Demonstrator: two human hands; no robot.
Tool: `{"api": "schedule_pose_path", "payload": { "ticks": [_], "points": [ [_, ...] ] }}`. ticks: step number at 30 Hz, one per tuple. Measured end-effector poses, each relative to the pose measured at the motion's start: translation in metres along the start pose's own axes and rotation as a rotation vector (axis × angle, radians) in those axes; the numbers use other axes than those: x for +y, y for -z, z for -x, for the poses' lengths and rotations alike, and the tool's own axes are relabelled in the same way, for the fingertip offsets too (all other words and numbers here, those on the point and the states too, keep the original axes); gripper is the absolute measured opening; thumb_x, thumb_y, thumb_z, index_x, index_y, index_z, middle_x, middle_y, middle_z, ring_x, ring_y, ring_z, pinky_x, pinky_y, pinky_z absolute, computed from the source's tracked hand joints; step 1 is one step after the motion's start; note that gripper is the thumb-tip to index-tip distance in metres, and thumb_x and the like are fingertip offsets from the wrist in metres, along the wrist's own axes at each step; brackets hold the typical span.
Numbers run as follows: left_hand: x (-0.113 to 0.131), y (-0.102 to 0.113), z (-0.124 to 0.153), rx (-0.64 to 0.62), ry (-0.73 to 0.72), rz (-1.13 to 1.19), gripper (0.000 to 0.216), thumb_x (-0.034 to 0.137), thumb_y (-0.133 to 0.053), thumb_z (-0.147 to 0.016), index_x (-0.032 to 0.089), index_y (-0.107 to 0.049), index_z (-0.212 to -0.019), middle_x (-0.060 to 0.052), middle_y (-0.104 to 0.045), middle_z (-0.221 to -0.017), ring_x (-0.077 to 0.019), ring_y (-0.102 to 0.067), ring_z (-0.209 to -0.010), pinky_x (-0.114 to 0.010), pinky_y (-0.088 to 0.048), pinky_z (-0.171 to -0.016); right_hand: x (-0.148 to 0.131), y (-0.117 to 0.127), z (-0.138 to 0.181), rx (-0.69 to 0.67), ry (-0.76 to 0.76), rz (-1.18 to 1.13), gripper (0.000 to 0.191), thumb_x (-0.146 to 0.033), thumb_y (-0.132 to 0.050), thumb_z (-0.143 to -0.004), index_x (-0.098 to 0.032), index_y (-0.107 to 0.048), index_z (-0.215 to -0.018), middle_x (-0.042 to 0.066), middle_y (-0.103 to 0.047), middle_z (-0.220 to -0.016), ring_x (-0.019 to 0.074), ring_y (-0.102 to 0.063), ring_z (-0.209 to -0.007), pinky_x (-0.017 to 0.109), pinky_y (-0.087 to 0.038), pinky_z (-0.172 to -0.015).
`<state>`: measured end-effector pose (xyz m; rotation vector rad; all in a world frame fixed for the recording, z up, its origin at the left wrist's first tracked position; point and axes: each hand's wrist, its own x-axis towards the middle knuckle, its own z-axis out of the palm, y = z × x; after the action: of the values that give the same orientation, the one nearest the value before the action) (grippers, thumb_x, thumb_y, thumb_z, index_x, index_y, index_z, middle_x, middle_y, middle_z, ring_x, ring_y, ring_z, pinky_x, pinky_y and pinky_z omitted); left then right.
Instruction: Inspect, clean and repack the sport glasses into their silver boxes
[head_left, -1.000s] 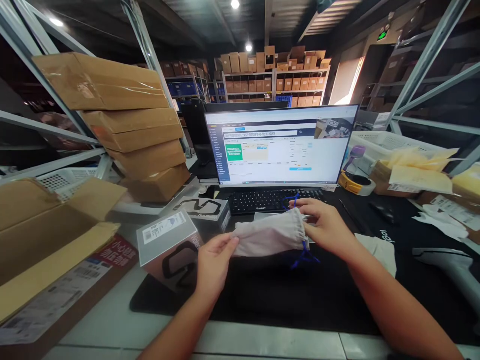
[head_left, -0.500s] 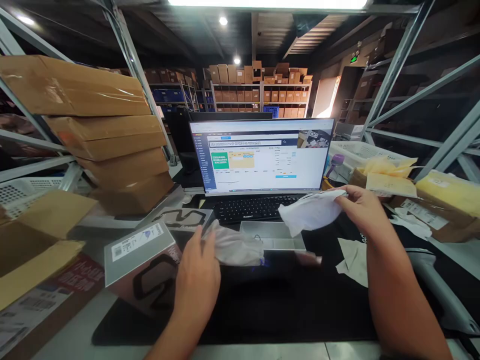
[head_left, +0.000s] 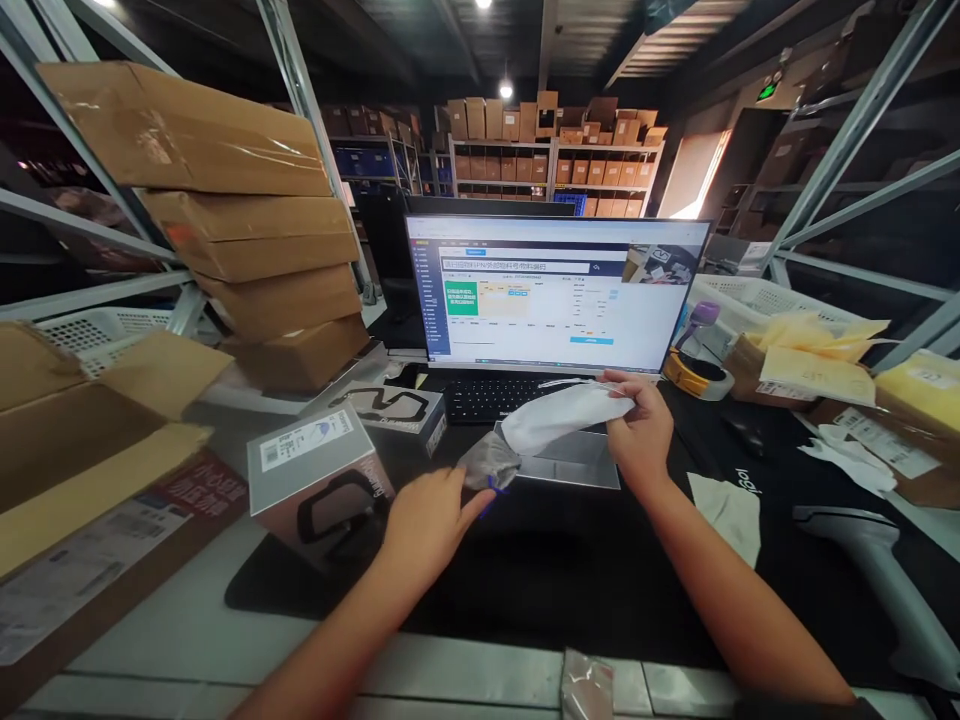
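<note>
My right hand is closed on the end of a white soft pouch, with thin strings along its top. The pouch hangs over an open grey box in front of the keyboard. My left hand pinches a smaller grey pouch between thumb and fingers; a blue cord shows at its lower end. The two pouches meet or overlap above the box's left part. Left of my left hand stand a silver-and-brown printed carton with a barcode label and a flatter grey carton.
A monitor and keyboard stand behind. Right are a barcode scanner, a tape roll and a crumpled paper. Left are an open cardboard box and stacked cartons. A clear packet lies at the front edge.
My right hand has brought the white pouch left and lower over the box. My left hand has moved right with the grey pouch. A small packet has shifted from beside the box to the front edge.
</note>
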<state>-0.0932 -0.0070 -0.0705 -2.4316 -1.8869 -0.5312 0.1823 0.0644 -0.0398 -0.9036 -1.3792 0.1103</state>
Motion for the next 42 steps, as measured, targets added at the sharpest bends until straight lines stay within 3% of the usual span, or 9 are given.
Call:
{"api": "schedule_pose_path", "payload": {
  "ticks": [4,9,17,23,28,32,34,36,42],
  "points": [
    [0.0,0.004,-0.002,0.091,0.02,0.049,0.053,0.051,-0.06,-0.092,0.01,-0.065,-0.124,-0.026,-0.066,-0.127,-0.0432,-0.063,-0.119,-0.057,-0.05,-0.099,0.007,-0.011,0.014,0.025,0.029,-0.086,0.016,-0.019,-0.062,-0.082,-0.024,-0.047,-0.078,0.009,-0.069,-0.109,0.0254,-0.072,-0.102,0.047,-0.057,-0.09],
    [0.017,0.012,-0.003,0.242,-0.123,0.326,0.097,0.051,-0.073,-0.081,0.018,-0.023,-0.156,-0.022,-0.033,-0.16,-0.0372,-0.038,-0.146,-0.056,-0.039,-0.116,-0.001,-0.017,0.024,0.005,0.048,-0.117,0.014,-0.017,-0.064,-0.083,-0.023,-0.052,-0.077,0.008,-0.069,-0.107,0.0247,-0.072,-0.098,0.047,-0.059,-0.088],
    [0.032,0.002,-0.014,0.272,-0.229,0.478,0.052,0.027,-0.063,-0.088,0.02,-0.05,-0.138,-0.015,-0.059,-0.138,-0.0297,-0.059,-0.128,-0.047,-0.049,-0.109,-0.048,-0.013,0.035,-0.087,0.183,-0.061,0.019,-0.007,-0.062,-0.083,-0.025,-0.056,-0.081,0.006,-0.072,-0.107,0.0228,-0.072,-0.099,0.042,-0.061,-0.084],
    [0.016,0.002,-0.011,0.334,-0.18,0.549,0.04,0.01,-0.052,-0.086,0.02,-0.061,-0.123,-0.01,-0.067,-0.125,-0.0256,-0.063,-0.117,-0.042,-0.052,-0.104,-0.065,0.018,0.008,-0.581,0.216,-0.01,0.023,-0.014,-0.07,-0.083,-0.026,-0.074,-0.102,0.008,-0.072,-0.118,0.0227,-0.07,-0.108,0.039,-0.061,-0.091],
    [0.011,0.006,-0.005,0.324,-0.177,0.564,0.039,0.012,-0.048,-0.089,0.021,-0.063,-0.124,-0.009,-0.066,-0.126,-0.0244,-0.062,-0.118,-0.04,-0.049,-0.105,-0.075,0.039,-0.006,-0.717,0.166,-0.125,0.025,-0.02,-0.075,-0.086,-0.032,-0.079,-0.106,0.005,-0.073,-0.122,0.0236,-0.073,-0.103,0.038,-0.063,-0.086],
    [0.006,0.0,-0.005,0.364,-0.097,0.599,0.036,0.013,-0.048,-0.089,0.021,-0.064,-0.121,-0.008,-0.067,-0.123,-0.024,-0.061,-0.117,-0.037,-0.048,-0.104,-0.085,0.047,-0.009,-0.339,0.019,-0.02,0.02,-0.019,-0.074,-0.087,-0.033,-0.081,-0.099,0.002,-0.078,-0.105,0.0245,-0.074,-0.099,0.041,-0.06,-0.091],
    [0.003,-0.004,-0.007,0.388,0.0,0.686,0.028,0.021,-0.05,-0.093,0.02,-0.066,-0.115,-0.007,-0.07,-0.115,-0.0236,-0.064,-0.109,-0.035,-0.049,-0.099,-0.088,0.052,-0.007,-0.032,-0.096,0.025,0.013,-0.024,-0.073,-0.088,-0.03,-0.081,-0.097,0.003,-0.078,-0.093,0.0242,-0.074,-0.085,0.041,-0.061,-0.081],
    [0.002,-0.006,-0.01,0.406,0.094,0.773,0.026,0.032,-0.049,-0.097,0.018,-0.068,-0.11,-0.007,-0.071,-0.106,-0.0231,-0.066,-0.1,-0.033,-0.051,-0.092,-0.089,0.057,0.001,0.031,-0.192,0.062,0.01,-0.029,-0.073,-0.089,-0.027,-0.08,-0.095,0.004,-0.076,-0.087,0.0227,-0.072,-0.072,0.038,-0.061,-0.068],
    [0.003,-0.011,-0.01,0.44,0.234,0.93,0.033,0.043,-0.048,-0.099,0.016,-0.067,-0.103,-0.004,-0.072,-0.094,-0.0199,-0.065,-0.087,-0.026,-0.051,-0.079,-0.081,0.054,0.083,-0.617,0.011,0.264,0.016,-0.02,-0.065,-0.093,-0.027,-0.078,-0.097,0.003,-0.079,-0.088,0.0195,-0.074,-0.077,0.032,-0.061,-0.068]
  ]
}}
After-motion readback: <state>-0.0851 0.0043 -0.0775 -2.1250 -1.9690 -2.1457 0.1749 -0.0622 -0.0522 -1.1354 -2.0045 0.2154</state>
